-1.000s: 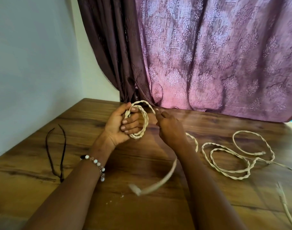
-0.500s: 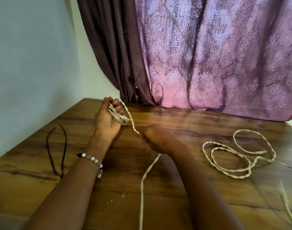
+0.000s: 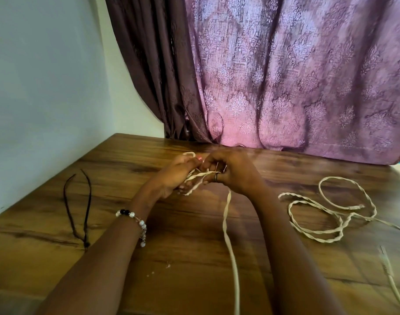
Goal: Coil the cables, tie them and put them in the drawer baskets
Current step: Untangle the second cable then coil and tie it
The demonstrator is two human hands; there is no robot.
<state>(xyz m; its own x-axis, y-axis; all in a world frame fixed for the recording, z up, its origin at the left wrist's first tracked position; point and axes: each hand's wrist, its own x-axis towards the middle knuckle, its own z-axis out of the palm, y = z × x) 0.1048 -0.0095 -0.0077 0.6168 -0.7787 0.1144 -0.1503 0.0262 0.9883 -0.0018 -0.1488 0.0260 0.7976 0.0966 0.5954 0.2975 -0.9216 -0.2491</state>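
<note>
black cord (image 3: 77, 208) left, loose cable (image 3: 331, 214) right

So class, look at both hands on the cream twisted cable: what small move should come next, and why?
Probably another wrap: the left hand grips the small coil of cream cable, the right hand pinches the strand beside it, and a long loose tail trails off the table's near edge. That slack needs winding on before tying.
</note>
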